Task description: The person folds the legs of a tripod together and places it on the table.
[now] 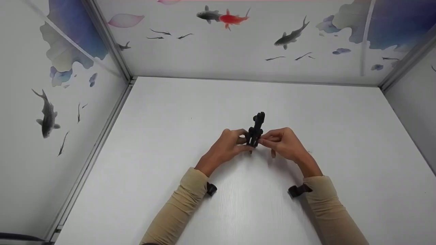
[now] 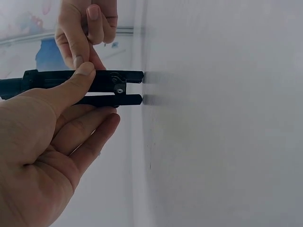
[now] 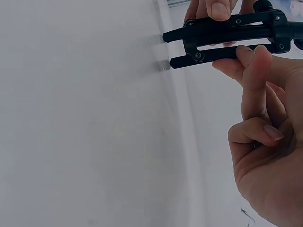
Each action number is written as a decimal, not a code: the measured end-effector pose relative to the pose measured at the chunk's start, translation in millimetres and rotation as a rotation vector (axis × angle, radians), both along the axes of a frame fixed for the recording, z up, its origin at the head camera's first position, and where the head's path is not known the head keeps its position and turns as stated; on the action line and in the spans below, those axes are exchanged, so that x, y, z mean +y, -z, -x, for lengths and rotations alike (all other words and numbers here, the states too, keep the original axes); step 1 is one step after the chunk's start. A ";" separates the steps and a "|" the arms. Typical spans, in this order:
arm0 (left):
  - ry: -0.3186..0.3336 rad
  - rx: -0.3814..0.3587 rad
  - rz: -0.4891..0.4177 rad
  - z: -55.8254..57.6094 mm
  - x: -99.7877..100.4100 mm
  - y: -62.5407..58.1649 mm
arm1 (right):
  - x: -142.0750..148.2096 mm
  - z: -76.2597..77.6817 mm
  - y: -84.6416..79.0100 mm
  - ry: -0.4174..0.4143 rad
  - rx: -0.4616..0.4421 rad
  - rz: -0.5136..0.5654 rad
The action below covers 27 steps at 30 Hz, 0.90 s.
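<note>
A small black tripod [image 1: 259, 121] stands upright at mid-table with its legs folded close together. My left hand [image 1: 226, 146] grips it from the left; in the left wrist view the thumb lies across the legs [image 2: 106, 85] and the other fingers curl behind. From the right, my right hand [image 1: 287, 144] pinches one leg [image 3: 220, 53] between thumb and fingertip, its other fingers curled in. Both wrist views show the leg tips at or very near the white surface; whether they touch it I cannot tell. The head view partly hides the lower legs behind fingers.
The white tabletop [image 1: 170, 109] spreads around both hands. Panels printed with fish [image 1: 289, 37] stand at the back and sides, with a metal frame strip [image 1: 102, 136] along the left edge. Black wrist cameras [image 1: 212, 189] sit at both cuffs.
</note>
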<state>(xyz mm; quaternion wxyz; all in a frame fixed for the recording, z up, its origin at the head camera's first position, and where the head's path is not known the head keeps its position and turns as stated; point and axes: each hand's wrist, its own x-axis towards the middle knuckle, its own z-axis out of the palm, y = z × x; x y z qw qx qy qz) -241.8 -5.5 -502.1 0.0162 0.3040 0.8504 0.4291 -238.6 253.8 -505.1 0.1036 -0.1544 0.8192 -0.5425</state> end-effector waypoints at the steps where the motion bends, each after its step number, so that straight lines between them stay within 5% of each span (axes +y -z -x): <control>1: 0.003 0.002 -0.002 0.0 0.2 0.1 | 0.2 -0.2 -0.3 -0.002 0.005 -0.004; 27: -0.010 0.015 -0.016 -3.1 0.8 -0.6 | 1.7 -0.5 0.0 -0.045 0.082 -0.029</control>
